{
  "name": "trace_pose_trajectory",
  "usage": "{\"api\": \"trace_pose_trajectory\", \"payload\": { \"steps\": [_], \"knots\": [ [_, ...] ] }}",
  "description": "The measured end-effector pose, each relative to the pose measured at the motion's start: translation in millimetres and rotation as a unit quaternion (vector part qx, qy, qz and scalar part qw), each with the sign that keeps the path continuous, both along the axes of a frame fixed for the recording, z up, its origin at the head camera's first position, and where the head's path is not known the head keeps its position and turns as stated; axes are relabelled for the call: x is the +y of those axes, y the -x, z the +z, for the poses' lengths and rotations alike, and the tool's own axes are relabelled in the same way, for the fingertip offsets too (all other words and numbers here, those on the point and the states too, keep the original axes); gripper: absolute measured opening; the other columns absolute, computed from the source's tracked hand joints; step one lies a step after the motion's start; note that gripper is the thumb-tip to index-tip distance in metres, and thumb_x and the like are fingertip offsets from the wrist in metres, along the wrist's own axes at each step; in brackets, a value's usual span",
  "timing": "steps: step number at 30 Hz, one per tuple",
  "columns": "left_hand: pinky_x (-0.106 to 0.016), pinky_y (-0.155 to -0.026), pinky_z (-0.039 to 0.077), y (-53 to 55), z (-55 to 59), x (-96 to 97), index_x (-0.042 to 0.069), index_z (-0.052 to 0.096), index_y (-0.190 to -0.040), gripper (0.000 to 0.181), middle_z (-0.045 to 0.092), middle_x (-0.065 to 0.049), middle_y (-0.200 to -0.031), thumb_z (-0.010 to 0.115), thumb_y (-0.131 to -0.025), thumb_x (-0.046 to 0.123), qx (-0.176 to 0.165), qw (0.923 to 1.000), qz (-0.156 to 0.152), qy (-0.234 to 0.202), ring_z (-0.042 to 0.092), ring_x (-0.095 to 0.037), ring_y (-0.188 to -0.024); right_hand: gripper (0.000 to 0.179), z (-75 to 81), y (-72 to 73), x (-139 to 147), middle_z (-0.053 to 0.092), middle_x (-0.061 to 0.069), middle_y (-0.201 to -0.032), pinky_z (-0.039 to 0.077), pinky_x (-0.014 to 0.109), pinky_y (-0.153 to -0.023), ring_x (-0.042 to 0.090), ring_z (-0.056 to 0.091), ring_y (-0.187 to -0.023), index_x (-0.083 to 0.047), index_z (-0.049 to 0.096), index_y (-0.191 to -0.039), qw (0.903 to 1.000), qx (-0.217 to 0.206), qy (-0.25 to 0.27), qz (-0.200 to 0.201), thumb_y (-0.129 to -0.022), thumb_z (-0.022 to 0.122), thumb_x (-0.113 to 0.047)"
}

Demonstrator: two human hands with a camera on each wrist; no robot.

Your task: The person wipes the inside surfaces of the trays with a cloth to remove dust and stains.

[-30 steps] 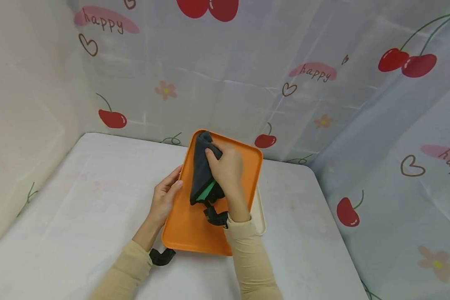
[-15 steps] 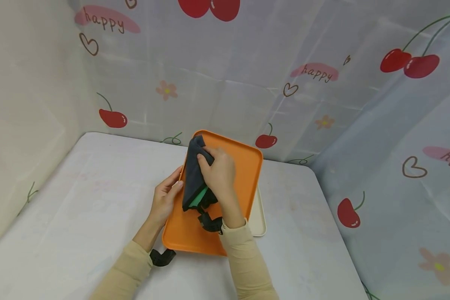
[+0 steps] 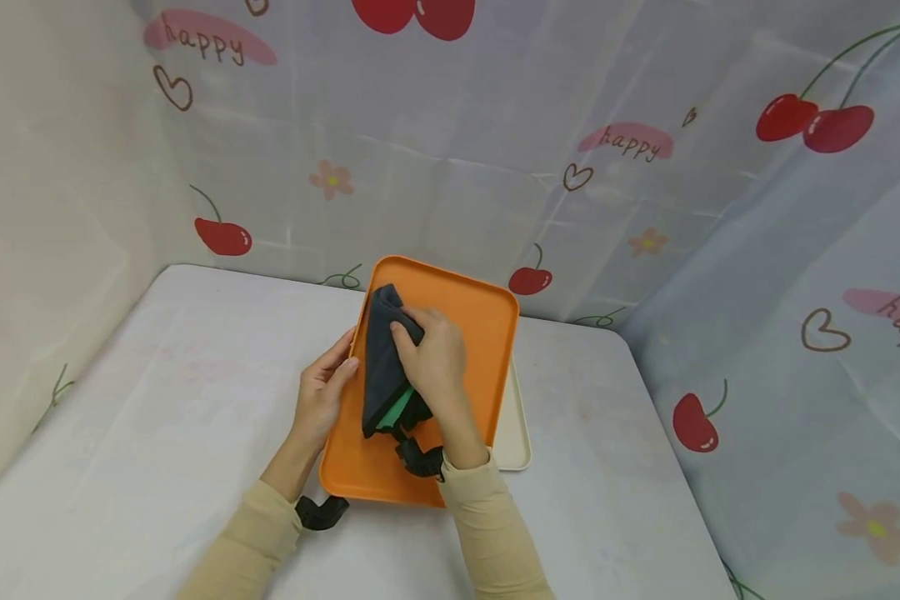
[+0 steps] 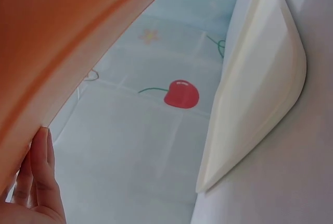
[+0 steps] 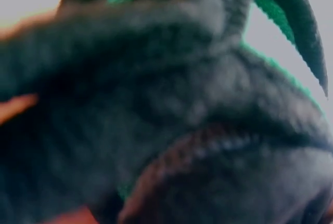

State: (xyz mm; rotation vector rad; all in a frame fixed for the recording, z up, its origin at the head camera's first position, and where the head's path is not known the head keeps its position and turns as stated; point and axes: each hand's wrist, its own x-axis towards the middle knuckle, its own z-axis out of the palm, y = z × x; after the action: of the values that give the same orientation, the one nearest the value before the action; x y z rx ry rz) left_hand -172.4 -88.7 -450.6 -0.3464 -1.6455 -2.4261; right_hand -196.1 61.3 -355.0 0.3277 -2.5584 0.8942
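Note:
An orange tray [image 3: 472, 333] is held up at a tilt above the table. My left hand [image 3: 321, 392] grips its left edge, thumb on the inner face and fingers behind; in the left wrist view the fingers [image 4: 44, 174] press against the tray's underside [image 4: 57, 31]. My right hand [image 3: 437, 354] pinches a folded dark grey cloth [image 3: 384, 358] with a green inner side, and the cloth lies against the left part of the tray's inner face. Up close in the right wrist view, the cloth [image 5: 156, 94] fills most of the picture and hides the fingers.
Behind the orange tray a cream tray [image 3: 513, 425] lies on the white table [image 3: 592, 458], mostly covered from above. More of the cream tray [image 4: 260, 83] shows in the left wrist view. A printed curtain [image 3: 450, 167] hangs at the table's back and sides.
My right hand has moved the cloth left and down across the tray's inner face. The left hand keeps its grip, and the tray has shifted only slightly left.

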Motion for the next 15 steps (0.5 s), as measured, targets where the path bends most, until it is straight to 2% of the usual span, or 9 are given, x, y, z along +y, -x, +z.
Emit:
{"api": "trace_pose_trajectory", "payload": {
  "steps": [8,15],
  "knots": [
    [-0.019,-0.089,0.053,0.3,2.0,-6.1,0.005,0.043,-0.147,0.048,0.057,0.011,-0.134,0.053,-0.101,0.015,-0.019,0.9987,0.034,0.033,0.061,-0.003,-0.113,0.030,-5.0,-1.4,13,0.072,0.009,-0.110,0.055,0.042,-0.084,0.028,0.068,-0.097,-0.011,0.073,-0.117,0.9994,-0.012,0.012,-0.031,-0.093,0.066,-0.026],
    [-0.019,-0.087,0.054,1.6,3.9,-11.4,0.006,0.043,-0.148,0.048,0.058,0.010,-0.133,0.052,-0.102,0.015,-0.029,0.9989,0.034,0.017,0.060,-0.006,-0.111,0.029,-6.6,-2.1,33,0.072,0.009,-0.109,0.055,0.046,-0.082,0.030,0.068,-0.098,-0.012,0.074,-0.115,0.9977,-0.015,0.018,-0.064,-0.091,0.067,-0.027]
  ]
}}
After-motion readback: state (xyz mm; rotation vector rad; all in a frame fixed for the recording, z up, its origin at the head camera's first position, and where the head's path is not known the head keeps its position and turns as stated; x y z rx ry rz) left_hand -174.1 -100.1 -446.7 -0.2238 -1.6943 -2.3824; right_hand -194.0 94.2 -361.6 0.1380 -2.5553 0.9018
